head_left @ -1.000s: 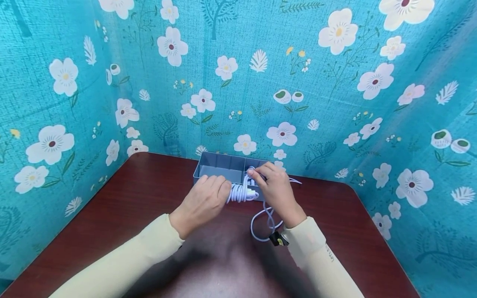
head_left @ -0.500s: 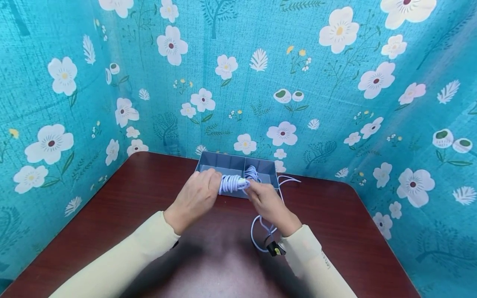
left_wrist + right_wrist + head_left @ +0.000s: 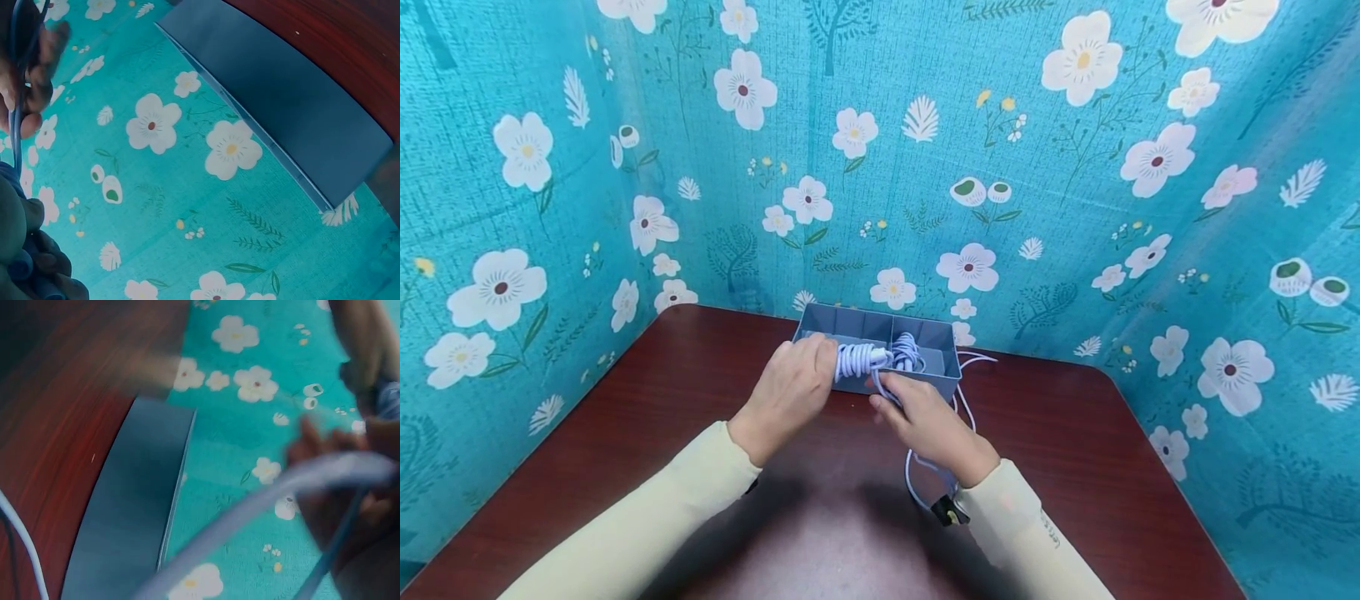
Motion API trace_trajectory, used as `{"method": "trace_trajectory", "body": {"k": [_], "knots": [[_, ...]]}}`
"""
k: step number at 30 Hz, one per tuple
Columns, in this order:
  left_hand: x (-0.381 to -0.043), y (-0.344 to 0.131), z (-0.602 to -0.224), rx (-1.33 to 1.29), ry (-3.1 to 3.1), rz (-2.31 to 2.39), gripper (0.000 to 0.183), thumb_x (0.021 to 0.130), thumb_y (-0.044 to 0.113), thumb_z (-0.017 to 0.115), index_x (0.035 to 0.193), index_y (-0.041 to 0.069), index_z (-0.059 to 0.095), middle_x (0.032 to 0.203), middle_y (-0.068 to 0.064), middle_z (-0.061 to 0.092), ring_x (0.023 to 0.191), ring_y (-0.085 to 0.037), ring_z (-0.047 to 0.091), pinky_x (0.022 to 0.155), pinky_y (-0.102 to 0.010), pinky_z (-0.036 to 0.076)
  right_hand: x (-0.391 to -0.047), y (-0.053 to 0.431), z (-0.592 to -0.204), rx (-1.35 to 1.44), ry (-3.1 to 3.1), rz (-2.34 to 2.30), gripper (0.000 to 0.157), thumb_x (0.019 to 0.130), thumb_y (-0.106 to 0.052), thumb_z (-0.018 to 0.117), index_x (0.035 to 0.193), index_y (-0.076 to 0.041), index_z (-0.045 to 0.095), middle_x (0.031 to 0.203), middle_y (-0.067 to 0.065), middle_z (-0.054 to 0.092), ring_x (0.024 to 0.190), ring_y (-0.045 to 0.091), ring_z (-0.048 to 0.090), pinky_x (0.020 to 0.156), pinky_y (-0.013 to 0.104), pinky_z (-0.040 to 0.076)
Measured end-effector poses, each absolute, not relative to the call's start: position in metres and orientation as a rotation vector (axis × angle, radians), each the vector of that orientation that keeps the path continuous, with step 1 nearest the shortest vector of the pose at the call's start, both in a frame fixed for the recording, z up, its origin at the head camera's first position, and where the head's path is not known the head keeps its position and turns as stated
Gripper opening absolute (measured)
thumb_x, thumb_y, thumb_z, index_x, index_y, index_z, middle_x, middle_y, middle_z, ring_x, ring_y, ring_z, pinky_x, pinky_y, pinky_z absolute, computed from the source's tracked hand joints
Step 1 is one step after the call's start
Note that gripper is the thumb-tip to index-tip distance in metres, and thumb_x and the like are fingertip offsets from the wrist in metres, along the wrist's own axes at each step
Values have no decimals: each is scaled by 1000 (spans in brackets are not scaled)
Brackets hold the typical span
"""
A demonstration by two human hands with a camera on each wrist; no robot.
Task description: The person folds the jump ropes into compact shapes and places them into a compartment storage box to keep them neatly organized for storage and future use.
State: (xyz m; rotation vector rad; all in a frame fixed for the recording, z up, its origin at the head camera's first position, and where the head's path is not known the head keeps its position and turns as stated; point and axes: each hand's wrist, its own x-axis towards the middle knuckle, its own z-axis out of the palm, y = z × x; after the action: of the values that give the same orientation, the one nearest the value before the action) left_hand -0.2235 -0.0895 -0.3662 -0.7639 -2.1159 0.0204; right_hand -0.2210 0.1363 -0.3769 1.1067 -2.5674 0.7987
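My left hand grips a wound coil of pale lavender cable, held above the front wall of a grey-blue divided box. A whitish end piece shows at the coil's right end. Just right of the coil, my right hand holds a strand of the cable between thumb and fingers. In the left wrist view the strand runs between both hands. The right hand is blurred in the right wrist view, with a length of cable crossing in front of it.
Another bundle of cable lies in the box's right compartment. Loose cable trails past the box's right end and down to the dark red table. A black tag-like piece is near the right cuff. Flowered blue cloth hangs behind.
The right hand has come down from above the coil to below its right end, drawing the strand with it. The left hand has shifted slightly left with the coil.
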Motion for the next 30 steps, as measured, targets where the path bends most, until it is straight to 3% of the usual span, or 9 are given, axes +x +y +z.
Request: {"method": "trace_trajectory", "body": {"k": [3,7,11,14,16,21,26,30], "knots": [[-229,-92,-366,-714,-2118,28,34,84,11,73,105,-5,52,82,-14,54,66,-23,52,51,-32,41,-220,131,-379,1025,-2624,874,27,98,-13,57,124,-6,59,90,-3,64,77,5,61,73,28,53],[-236,-95,-365,-666,-2122,-5,29,86,8,71,103,-5,52,78,-14,50,60,-21,46,48,-31,37,-215,120,-386,910,-2660,1079,29,102,-10,49,130,-4,54,81,0,59,64,10,59,60,25,51],[-239,-94,-367,-669,-2120,-37,27,86,6,71,101,-6,52,75,-13,49,57,-21,44,47,-31,35,-209,114,-391,786,-2636,1241,32,103,-19,48,131,-6,55,86,-2,60,73,13,56,65,30,48],[-240,-93,-371,-660,-2127,-36,28,85,7,72,100,-5,53,74,-13,49,57,-20,44,46,-31,35,-207,113,-392,725,-2633,1268,29,100,-29,54,123,-12,62,84,-5,60,78,12,55,68,30,48],[-241,-92,-374,-657,-2135,-21,28,85,8,73,101,-5,53,75,-13,50,57,-20,44,47,-31,36,-206,113,-391,715,-2641,1253,21,99,-33,56,108,-16,65,77,-6,56,72,13,54,63,29,47],[-245,-89,-379,-645,-2157,28,28,86,10,72,102,-5,54,75,-13,51,58,-20,46,47,-30,37,-207,118,-388,699,-2630,1380,19,102,-27,52,91,-16,63,69,-2,58,60,17,60,55,31,52],[-246,-86,-378,-604,-2145,46,20,89,8,67,98,-3,54,72,-11,47,55,-19,43,46,-31,34,-209,121,-393,560,-2611,1528,24,104,-25,46,101,-10,65,71,3,61,58,19,63,54,41,55],[-246,-84,-377,-574,-2151,56,14,92,8,61,96,-4,53,70,-10,46,54,-19,44,45,-30,33,-206,117,-395,546,-2594,1593,28,106,-24,40,116,-5,59,71,4,63,55,26,64,49,42,53]]}}
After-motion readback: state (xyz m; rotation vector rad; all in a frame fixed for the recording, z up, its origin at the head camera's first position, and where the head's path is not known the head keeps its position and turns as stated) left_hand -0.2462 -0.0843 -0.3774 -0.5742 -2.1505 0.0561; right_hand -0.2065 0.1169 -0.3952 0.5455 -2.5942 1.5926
